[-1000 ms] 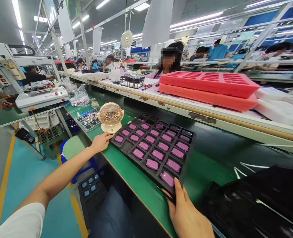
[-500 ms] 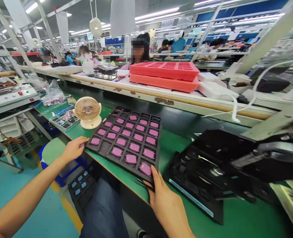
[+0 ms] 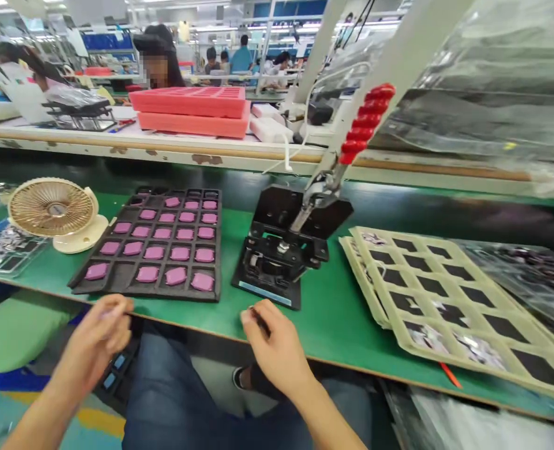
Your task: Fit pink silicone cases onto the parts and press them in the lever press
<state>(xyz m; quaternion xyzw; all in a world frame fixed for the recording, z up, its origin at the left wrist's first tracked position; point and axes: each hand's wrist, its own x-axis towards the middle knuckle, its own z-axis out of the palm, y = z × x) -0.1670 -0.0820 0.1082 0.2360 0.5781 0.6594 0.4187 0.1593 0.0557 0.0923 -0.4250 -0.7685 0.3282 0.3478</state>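
My left hand (image 3: pixel 101 331) hovers at the bench's front edge, its fingers curled together. A purplish bit shows at its fingertips, too blurred to make out. The black compartment tray (image 3: pixel 117 289) lies just beyond it, with a purple piece (image 3: pixel 148 274) in most of its pockets. My right hand (image 3: pixel 279 344) is closed around a slim dark tool, probably tweezers (image 3: pixel 260 321), mostly hidden by the fingers. In front of that hand stands a black clamp fixture (image 3: pixel 277 250) with a raised red-handled lever (image 3: pixel 368 125). Neither hand touches the tray or the fixture.
A cream fan (image 3: pixel 54 209) stands left of the tray, beside a clear tray of small parts (image 3: pixel 12 250). On the right lie stacked cream trays (image 3: pixel 398 325) with dark-bottomed pockets. Red foam trays (image 3: pixel 190 115) sit on the shelf ahead, with a person behind them.
Both hands have come off the black tray, which now lies squarer on the bench. My view has swung right, showing the whole fixture and the cream trays.
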